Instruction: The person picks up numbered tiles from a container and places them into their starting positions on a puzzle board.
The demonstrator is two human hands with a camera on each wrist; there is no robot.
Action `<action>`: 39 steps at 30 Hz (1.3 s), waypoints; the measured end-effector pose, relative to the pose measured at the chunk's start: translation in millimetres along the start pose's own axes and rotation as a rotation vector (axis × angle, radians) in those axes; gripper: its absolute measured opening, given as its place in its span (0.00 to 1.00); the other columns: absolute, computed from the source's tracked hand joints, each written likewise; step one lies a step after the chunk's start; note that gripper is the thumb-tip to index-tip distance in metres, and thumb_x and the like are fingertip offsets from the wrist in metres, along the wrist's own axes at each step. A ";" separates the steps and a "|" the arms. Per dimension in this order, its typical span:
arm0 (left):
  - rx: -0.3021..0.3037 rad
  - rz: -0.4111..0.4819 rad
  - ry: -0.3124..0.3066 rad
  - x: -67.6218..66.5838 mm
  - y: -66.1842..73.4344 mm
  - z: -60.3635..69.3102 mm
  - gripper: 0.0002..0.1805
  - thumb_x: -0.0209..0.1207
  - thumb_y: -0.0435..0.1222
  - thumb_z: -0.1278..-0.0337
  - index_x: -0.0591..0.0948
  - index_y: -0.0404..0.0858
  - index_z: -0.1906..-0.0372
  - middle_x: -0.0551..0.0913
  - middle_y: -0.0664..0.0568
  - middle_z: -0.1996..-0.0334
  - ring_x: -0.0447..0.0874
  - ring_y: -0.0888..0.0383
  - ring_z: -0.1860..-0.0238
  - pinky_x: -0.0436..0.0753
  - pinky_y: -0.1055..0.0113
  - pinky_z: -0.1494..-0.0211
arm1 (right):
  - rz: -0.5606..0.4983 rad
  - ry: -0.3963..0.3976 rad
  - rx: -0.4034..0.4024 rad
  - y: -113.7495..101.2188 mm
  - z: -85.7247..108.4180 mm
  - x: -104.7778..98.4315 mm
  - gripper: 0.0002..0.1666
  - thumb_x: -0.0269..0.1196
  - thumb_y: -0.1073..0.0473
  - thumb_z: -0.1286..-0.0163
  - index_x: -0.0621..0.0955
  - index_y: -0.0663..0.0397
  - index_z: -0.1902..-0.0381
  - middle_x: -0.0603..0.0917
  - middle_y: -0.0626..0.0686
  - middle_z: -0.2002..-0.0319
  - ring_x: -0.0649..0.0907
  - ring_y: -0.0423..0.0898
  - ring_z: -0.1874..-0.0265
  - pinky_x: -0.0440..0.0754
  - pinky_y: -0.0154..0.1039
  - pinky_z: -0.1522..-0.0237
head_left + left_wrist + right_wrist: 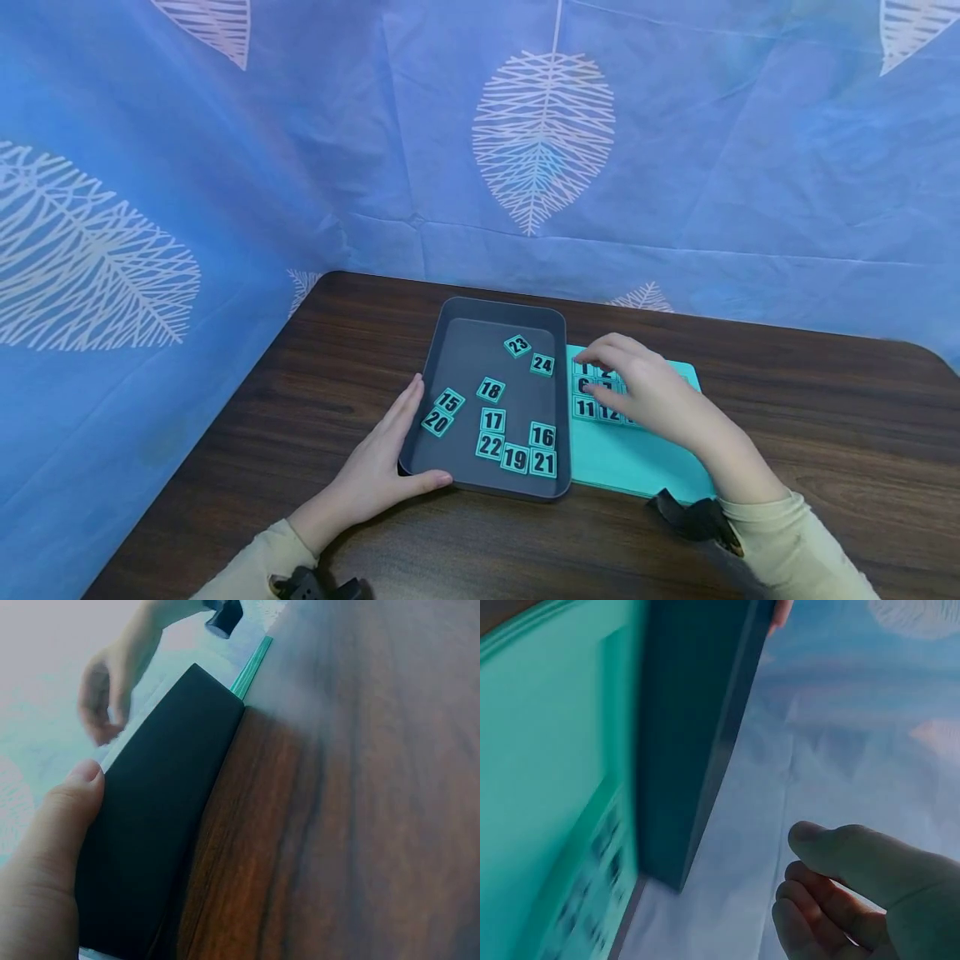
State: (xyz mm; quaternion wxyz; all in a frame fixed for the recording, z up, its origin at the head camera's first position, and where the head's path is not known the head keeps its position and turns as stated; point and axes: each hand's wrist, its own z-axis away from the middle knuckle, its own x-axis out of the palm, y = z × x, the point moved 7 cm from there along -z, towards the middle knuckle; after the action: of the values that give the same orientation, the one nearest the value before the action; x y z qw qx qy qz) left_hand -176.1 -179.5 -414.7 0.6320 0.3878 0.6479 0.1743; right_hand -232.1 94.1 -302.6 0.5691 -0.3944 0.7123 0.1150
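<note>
A dark grey tray [468, 333] holds loose teal number tiles, among them 23 [517, 346], 24 [542, 364] and 18 [491, 389]. My left hand [378, 471] rests against the tray's near left corner, fingers along the side; its thumb [64, 817] touches the rim in the left wrist view. Just right of the tray lies a teal board [637, 458] with rows of number tiles at its far left part. Above those tiles hovers my right hand [660, 392], fingers bent and apart, with no tile visible between them; in the right wrist view its fingertips [799, 862] hold nothing.
The dark wooden table [825, 417] extends around the tray and board. A blue cloth with white leaf shapes [543, 142] hangs behind the table and along its left side. Dark bands are on both wrists.
</note>
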 end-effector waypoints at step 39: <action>0.008 0.000 -0.013 0.4 -0.6 -0.8 0.60 0.62 0.64 0.53 0.40 0.53 0.23 0.38 0.59 0.24 0.46 0.50 0.27 0.62 0.34 0.40 | -0.194 -0.278 -0.027 -76.7 -72.9 131.2 0.22 0.60 0.64 0.31 0.77 0.54 0.39 0.76 0.54 0.44 0.74 0.52 0.44 0.73 0.48 0.45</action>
State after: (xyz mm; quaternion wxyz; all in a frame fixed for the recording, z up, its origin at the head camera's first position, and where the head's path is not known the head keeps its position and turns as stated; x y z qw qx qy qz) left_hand -177.0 -179.4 -415.2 0.6348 0.3914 0.6443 0.1695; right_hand -236.9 -58.0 -375.3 0.6653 -0.4492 0.5836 0.1223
